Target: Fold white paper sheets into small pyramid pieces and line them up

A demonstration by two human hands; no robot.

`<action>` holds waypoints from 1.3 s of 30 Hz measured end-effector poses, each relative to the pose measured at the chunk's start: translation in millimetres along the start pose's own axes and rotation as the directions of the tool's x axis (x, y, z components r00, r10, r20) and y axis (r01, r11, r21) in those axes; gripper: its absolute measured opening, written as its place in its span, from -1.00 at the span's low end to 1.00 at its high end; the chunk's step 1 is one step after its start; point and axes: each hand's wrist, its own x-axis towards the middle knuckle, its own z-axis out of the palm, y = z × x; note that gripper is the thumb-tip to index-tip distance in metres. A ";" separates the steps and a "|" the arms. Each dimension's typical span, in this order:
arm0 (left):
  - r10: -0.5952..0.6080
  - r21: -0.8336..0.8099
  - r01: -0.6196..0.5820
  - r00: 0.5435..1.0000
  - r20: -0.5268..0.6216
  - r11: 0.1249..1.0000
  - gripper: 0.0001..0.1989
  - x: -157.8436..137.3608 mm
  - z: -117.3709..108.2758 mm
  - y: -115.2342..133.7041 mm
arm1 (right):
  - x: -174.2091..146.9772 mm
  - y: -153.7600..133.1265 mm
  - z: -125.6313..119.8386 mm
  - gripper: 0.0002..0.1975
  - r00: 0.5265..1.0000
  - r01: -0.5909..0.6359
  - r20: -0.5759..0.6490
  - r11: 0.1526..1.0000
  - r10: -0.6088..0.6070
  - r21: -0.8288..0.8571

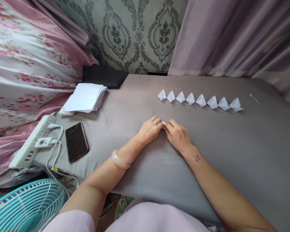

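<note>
Between my two hands, low over the grey cloth surface (135,103), a small folded piece of white paper (163,125) shows. My left hand (150,129) is closed, its fingertips pinching the paper's left side. From the right, my right hand (178,133) closes on the same piece, thumb and fingers together. Most of the paper is hidden by the fingers, so its shape cannot be made out. Beyond my hands runs a row of several white folded paper shapes (190,99), pointed at the top and standing close to one another.
A stack of white paper (85,96) lies at the left, before a black flat item (105,75). Nearer are a phone (76,141) and a white power strip (35,141) with cables. A turquoise fan (29,206) stands lower left. A thin stick (254,98) lies far right.
</note>
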 end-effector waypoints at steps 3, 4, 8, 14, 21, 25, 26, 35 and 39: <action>-0.036 -0.076 0.041 0.997 0.066 0.996 -0.71 -2.4 -4.0 0.9 | -4.5 1.1 -0.2 -0.71 0.998 -0.049 0.054 0.993 0.044 0.106; -0.043 -0.113 0.052 0.996 0.078 0.992 -0.71 -3.3 -5.9 1.0 | -5.7 1.9 -0.5 -0.72 0.997 -0.053 0.060 0.989 0.045 0.138; -0.059 -0.283 0.085 0.993 0.098 0.956 -0.71 -5.5 -11.9 -0.4 | -6.7 6.3 -2.0 -0.76 0.995 -0.075 0.080 0.971 0.058 0.228; -0.139 -0.427 0.157 0.988 0.074 0.891 -0.76 -5.3 -2.5 -8.8 | -3.6 10.1 -3.4 -0.81 0.987 -0.142 0.116 0.929 0.108 0.342; -0.274 -0.530 0.271 0.959 0.075 0.803 -0.81 -1.9 -0.2 -9.0 | -0.3 9.5 -5.3 -0.76 0.976 -0.198 0.152 0.921 0.154 0.336; -0.339 -0.535 0.351 0.932 0.126 0.768 -0.81 1.9 -4.4 -7.1 | 9.8 18.6 -2.2 -0.74 0.965 -0.236 0.196 0.894 0.172 0.381; -0.354 -0.545 0.373 0.924 0.145 0.751 -0.81 3.0 -4.9 -7.3 | 13.1 21.1 -1.8 -0.75 0.958 -0.260 0.222 0.881 0.183 0.396; -0.465 -0.508 0.557 0.830 0.308 0.657 -0.78 15.2 -10.5 -7.6 | 37.6 29.1 -13.1 -0.81 0.869 -0.429 0.431 0.803 0.243 0.414; -0.524 -0.459 0.629 0.777 0.349 0.627 -0.81 19.4 -15.4 -3.8 | 46.4 32.7 -12.3 -0.83 0.851 -0.439 0.477 0.795 0.219 0.419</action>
